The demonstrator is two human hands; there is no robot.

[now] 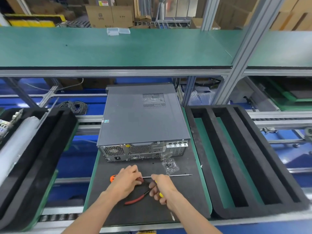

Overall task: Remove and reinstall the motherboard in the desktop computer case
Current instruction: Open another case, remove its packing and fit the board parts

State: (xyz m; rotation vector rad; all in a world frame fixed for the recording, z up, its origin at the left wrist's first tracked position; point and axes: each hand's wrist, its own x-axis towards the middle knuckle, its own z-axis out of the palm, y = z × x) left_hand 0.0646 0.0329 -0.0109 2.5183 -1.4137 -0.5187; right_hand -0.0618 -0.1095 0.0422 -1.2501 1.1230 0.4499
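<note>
Pliers (136, 199), screw bag (170, 165) between hands, case (143, 115).

We take the case (143, 119) as our landmark. Above its closed lid we have open room up to the green shelf (118, 48), which overhangs its far end. In front of its rear panel, the mat (104, 166) is crowded: a screw bag (169, 164), a long screwdriver (168, 175), red pliers (135, 199) and both hands. Foam trays flank it, the right one (243, 159) close beside, the left one (33, 157) across a gap.
</note>
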